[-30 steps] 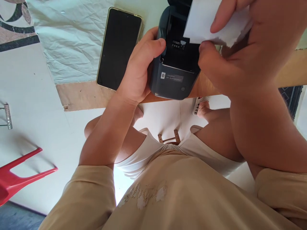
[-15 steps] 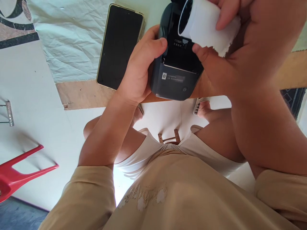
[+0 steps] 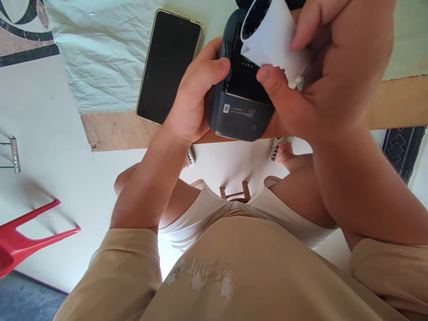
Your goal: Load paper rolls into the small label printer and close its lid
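My left hand point(image 3: 197, 91) is closed around the left side of a dark handheld label printer point(image 3: 240, 119), its thumb on the edge. A Bluetooth mark and a power button show on the printer's front. Over the printer's upper part, my right hand point(image 3: 329, 67) grips a white paper roll point(image 3: 272, 38) between thumb and fingers. The roll is tilted, with its dark hollow end facing up and left. A small paper flap sticks out below that end, and the lower right edge looks ragged. Behind the roll, a dark part of the printer is mostly hidden.
A phone point(image 3: 169, 67) with a dark screen lies left of the printer on a pale green cloth point(image 3: 100, 58). The table's wooden edge point(image 3: 117, 131) runs below them. On the floor at left stands a red stool point(image 3: 20, 240). A dark patterned mat point(image 3: 403, 149) lies at right.
My right hand has moved left with the paper roll and turned it, so its hollow end faces up more. A paper flap now shows. My left hand still holds the printer.
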A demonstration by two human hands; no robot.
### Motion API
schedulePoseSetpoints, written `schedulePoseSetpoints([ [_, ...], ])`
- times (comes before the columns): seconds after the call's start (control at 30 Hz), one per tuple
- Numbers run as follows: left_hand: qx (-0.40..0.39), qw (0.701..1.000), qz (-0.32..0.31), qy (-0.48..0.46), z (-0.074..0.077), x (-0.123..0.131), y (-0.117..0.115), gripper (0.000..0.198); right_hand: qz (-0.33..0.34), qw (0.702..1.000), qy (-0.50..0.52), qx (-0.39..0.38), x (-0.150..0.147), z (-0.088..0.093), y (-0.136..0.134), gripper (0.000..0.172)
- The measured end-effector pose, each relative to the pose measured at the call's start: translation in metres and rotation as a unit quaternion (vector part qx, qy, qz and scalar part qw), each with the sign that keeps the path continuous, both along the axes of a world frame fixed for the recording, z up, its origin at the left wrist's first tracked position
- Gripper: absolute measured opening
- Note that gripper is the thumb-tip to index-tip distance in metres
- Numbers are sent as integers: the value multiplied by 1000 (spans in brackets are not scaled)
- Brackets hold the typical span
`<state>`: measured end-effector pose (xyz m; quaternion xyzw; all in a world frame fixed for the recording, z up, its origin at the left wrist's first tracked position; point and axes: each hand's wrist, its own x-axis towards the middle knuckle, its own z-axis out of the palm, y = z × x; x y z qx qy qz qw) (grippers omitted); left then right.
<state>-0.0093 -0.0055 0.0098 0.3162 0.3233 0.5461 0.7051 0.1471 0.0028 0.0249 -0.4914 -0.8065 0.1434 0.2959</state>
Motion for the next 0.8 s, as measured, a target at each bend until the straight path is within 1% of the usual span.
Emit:
schedulePoseSetpoints([
  [0.1, 4, 1000, -2, -3, 0, 0, 0, 17, -12, 997, -71, 34, 1, 5, 0, 36],
  [0.17, 2, 1000, -7, 11, 0, -1, 1, 17, -15, 996, -87, 33, 3, 9, 0, 35],
  [0.27, -2, 999, -18, 30, 1, -3, 1, 18, 3, 997, -66, 25, 3, 12, 0, 33],
  [0.43, 6, 999, -31, 28, 1, -5, 0, 21, 39, 999, -33, 8, 1, 16, 0, 33],
  [0.5, 9, 999, -29, 25, 1, -5, -1, 21, 48, 998, -44, 20, 1, 17, -1, 33],
  [0.63, 5, 1000, -17, 8, 3, -5, -3, 23, 27, 998, -44, 36, 1, 18, -3, 30],
  [0.7, 2, 1000, -13, -15, 3, -5, -4, 20, 33, 998, -38, 44, 1, 17, -4, 29],
  [0.8, 0, 999, -7, -40, 2, -5, -4, 14, 58, 995, -14, 77, 2, 15, -2, 28],
])
